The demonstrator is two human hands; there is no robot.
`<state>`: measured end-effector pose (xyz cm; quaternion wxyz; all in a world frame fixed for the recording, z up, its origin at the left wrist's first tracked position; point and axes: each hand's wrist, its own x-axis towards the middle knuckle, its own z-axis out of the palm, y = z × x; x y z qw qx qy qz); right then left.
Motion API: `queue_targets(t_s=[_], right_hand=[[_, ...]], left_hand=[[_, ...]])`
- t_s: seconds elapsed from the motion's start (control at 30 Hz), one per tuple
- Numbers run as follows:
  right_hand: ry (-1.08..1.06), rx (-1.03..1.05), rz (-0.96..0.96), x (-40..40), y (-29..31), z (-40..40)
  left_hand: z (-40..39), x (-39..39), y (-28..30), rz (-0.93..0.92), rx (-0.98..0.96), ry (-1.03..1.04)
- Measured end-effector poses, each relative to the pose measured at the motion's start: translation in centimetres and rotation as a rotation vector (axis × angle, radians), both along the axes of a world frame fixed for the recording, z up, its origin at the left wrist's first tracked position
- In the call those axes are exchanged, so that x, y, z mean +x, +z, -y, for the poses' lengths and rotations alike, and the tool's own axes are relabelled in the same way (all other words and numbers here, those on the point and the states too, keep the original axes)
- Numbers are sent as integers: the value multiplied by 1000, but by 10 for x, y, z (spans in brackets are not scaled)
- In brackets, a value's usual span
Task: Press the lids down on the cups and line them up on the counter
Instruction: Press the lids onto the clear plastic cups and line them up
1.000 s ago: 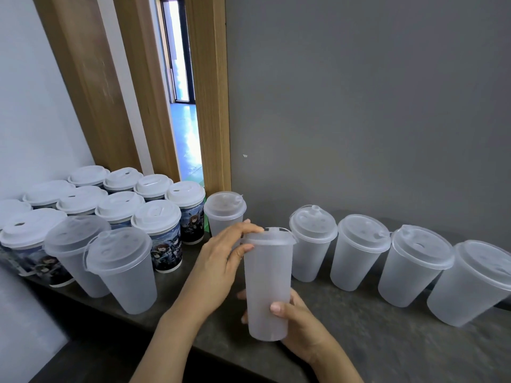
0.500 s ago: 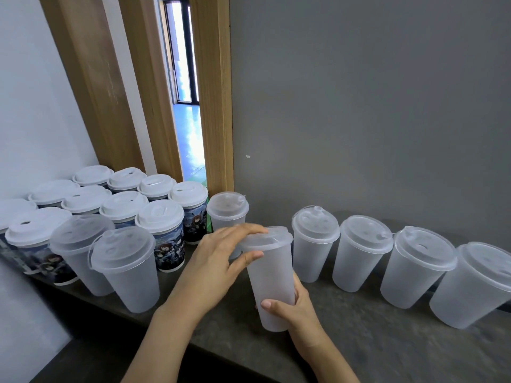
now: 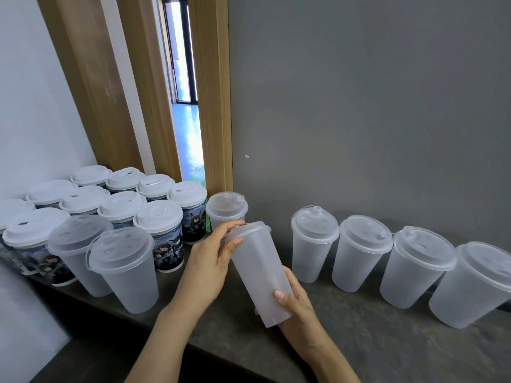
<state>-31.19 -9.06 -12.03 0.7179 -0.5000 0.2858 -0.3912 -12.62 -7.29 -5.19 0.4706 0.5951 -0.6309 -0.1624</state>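
Right grip (image 3: 297, 302) round frosted cup (image 3: 260, 275) base, left grip (image 3: 210, 261) pinching lid (image 3: 249, 230), cup tilted, top leaning up-left

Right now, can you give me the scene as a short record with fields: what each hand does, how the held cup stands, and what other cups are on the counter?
held cup: frosted cup, tilted, lifted off the counter
lid: lid sits on the held cup's top
left hand: left hand holds the lid edge
right hand: right hand grips the cup's lower part
right row: four frosted cups with lids along the wall
left group: printed cups with white lids, plus three frosted lidded cups
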Motion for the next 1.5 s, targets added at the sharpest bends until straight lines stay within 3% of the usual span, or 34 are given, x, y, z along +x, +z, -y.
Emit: queue_targets(t_s=[0.3,0.47,0.53,0.63,0.73,0.83,0.9,1.07,1.13,1.23,1.4,1.5], right_hand=[[39,67,40,-1,1,0],[-68,-54,44,0,1,0],[-153,-167,-26,0,-1,0],[-332,-504,-279,5,-9,-4],[-547,-882,-515,10,-20,-6],[-637,-1048,-639,11,-25,-4],[-613,-1003,-629,10,-25,-4],[-440,-531,-410,4,-20,-2],[-380,-443,-357,2,-20,2],[-488,-546,-408,2,-21,0],[-638,-875,-570,7,-26,-3],[-582,-833,-531,6,-23,-4]], left_hand=[[4,5,-7,18,23,24],[0,5,-10,-20,72,-9],[-1,6,-8,-3,71,28],[-2,10,-4,107,12,128],[-5,13,0,194,15,78],[-8,14,5,228,19,47],[-9,13,8,223,-15,40],[-8,3,6,170,-70,-11],[-6,1,4,146,-60,-13],[-5,5,3,118,6,-43],[-10,4,13,238,15,0],[-12,4,16,237,-30,7]])
